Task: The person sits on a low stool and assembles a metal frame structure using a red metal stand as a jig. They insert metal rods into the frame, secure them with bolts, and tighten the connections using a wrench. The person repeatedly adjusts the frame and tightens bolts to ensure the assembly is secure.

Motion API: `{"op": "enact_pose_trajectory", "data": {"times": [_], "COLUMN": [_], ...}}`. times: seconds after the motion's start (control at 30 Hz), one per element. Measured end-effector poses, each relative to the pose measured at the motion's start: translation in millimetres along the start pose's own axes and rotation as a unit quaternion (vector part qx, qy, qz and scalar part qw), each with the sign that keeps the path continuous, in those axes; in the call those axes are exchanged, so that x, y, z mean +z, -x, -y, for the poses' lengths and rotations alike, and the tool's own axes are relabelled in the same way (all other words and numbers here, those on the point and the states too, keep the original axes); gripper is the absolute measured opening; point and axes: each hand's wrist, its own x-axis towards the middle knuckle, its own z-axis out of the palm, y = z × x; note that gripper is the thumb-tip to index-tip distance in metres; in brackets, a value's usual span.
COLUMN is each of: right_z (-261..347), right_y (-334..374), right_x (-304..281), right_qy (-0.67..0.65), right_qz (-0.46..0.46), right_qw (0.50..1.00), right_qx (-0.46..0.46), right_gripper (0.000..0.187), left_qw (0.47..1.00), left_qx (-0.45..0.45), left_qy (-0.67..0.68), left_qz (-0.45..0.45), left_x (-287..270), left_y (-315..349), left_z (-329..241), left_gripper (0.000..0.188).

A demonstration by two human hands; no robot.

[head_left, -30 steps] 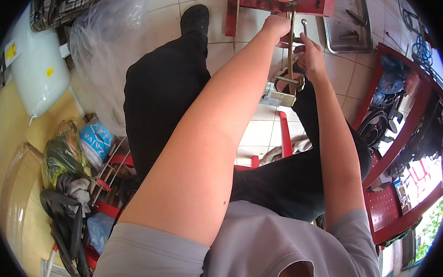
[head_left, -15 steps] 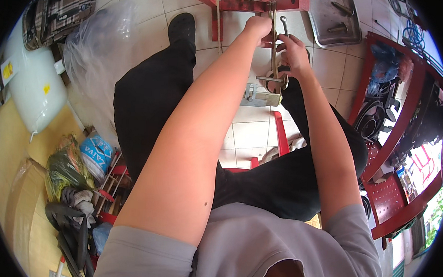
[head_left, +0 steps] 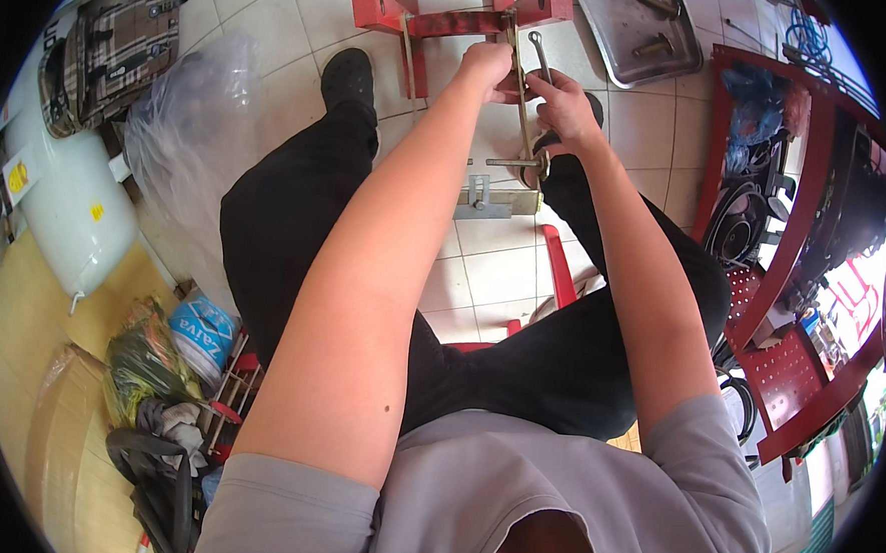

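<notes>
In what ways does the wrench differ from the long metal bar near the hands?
The wrench is grey; the bar is yellowish. The wrench sticks out of the right hand; the bar runs between both hands, up to the red stand. Both look metallic and slender.

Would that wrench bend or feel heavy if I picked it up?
The wrench probably won't bend: its shaft looks like metal. That metal might make it heavy for something so thin. Its wide ring end would likely stop it rolling.

Bar (head_left: 526, 131) between the hands (head_left: 487, 67), frame (head_left: 461, 24) beyond, tray (head_left: 617, 35) to the right, bag (head_left: 124, 55) far left
</notes>
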Motion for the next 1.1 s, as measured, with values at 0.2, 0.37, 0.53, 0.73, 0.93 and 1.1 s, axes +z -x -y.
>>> {"op": "enact_pose_trajectory", "data": {"times": [0.2,0.37,0.53,0.73,0.93,1.1], "right_z": [-3,8,-2,-10,-9,-2], "right_y": [-10,1,-4,-6,-8,-8], "right_x": [-3,6,2,-3,-11,-5], "right_qy": [0.058,-0.059,-0.048,-0.140,-0.072,0.065], "right_qz": [0.017,-0.022,0.020,0.071,0.037,0.011], "right_qw": [0.998,0.997,0.998,0.987,0.996,0.998], "right_qx": [-0.011,0.045,0.029,0.028,0.034,-0.022], "right_gripper": [0.027,0.023,0.020,0.015,0.021,0.029], "left_qw": [1.000,1.000,1.000,0.998,1.000,0.998], "left_qx": [-0.017,0.000,0.006,0.022,0.002,0.005], "left_qy": [-0.024,-0.012,-0.006,-0.052,-0.018,-0.062], "left_qz": [-0.007,-0.016,-0.030,-0.022,0.011,0.002], "left_x": [1,0,-4,-13,-4,-2], "left_y": [5,9,3,-16,1,8], "left_z": [-4,-4,-1,6,-1,-3], "left_gripper": [0.027,0.023,0.025,0.027,0.025,0.023]}}
